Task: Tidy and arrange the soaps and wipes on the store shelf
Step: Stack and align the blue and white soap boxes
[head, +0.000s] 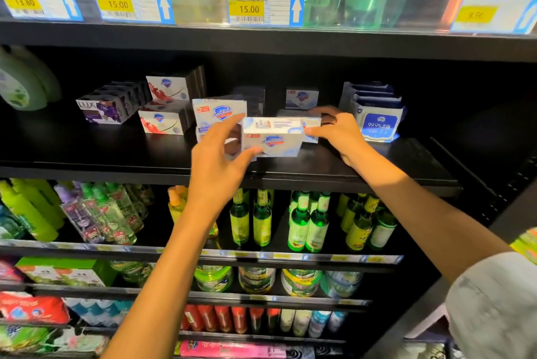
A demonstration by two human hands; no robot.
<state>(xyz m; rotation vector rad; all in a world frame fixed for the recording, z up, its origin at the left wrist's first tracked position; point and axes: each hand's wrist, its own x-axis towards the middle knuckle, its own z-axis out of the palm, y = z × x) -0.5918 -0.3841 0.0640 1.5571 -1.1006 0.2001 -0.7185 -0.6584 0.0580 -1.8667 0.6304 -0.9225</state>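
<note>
**Both hands on white soap boxes at the middle shelf**

The left hand [220, 155] holds a white soap box [273, 137] just above the front part of the black shelf [377, 166], thumb under its near left corner and forefinger reaching over its top left edge. The box sits level, its blue shield logo facing the camera. The right hand [337, 132] is at the box's right end; its fingers [322, 111] curl over a second white soap box [299, 121] that lies just behind the first, and the thumb presses at the seam between the two. Which of the two boxes the right hand actually carries cannot be told.

Just left of the held box, partly hidden by the left hand, stand more white soap boxes [219, 113] of the same brand. Farther left are red-and-white soap boxes [162, 123], stacked two high, and left of those a row of purple LUX soap boxes [101, 110]. Far back near the middle of the shelf stands one small white soap box [301, 97]. To the right of the right hand lies a stack of wipe packs [377, 123] with a blue label, near but not touching the hand.

On the shelf edge above hang yellow price tags [248, 8]. Below the soap shelf stand green glass bottles [308, 225].
</note>
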